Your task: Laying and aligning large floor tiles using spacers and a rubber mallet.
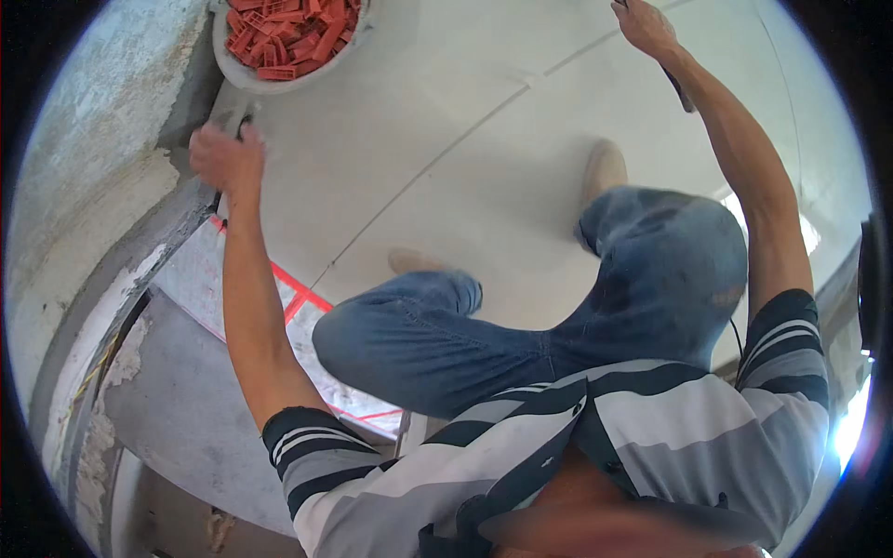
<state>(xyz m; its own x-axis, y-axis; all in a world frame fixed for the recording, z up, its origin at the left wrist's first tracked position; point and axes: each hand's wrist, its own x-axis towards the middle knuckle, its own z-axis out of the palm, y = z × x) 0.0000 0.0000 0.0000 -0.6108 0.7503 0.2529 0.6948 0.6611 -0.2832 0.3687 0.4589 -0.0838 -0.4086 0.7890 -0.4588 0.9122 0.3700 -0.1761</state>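
My left hand [226,160] is closed at the foot of the wall, slightly smeared by motion. A dark bit and a greyish edge show beside its fingers, but I cannot make out what it holds. Just beyond it stands a round pale bucket [270,86] filled with red plastic wedges [296,37]. At the top right my right hand [646,28] is closed round a long dark tool [682,93]. One dark end shows past the fingers, another below the wrist; the rest is hidden by my hand and forearm.
Large pale tiles [484,186] cover the floor, with a dark joint running diagonally. My bent legs [651,270] and shoes are over them. A rough plastered wall [102,139] rises at left. Red strips [302,290] edge a whitish surface by my left knee; a grey slab [186,400] lies nearer.
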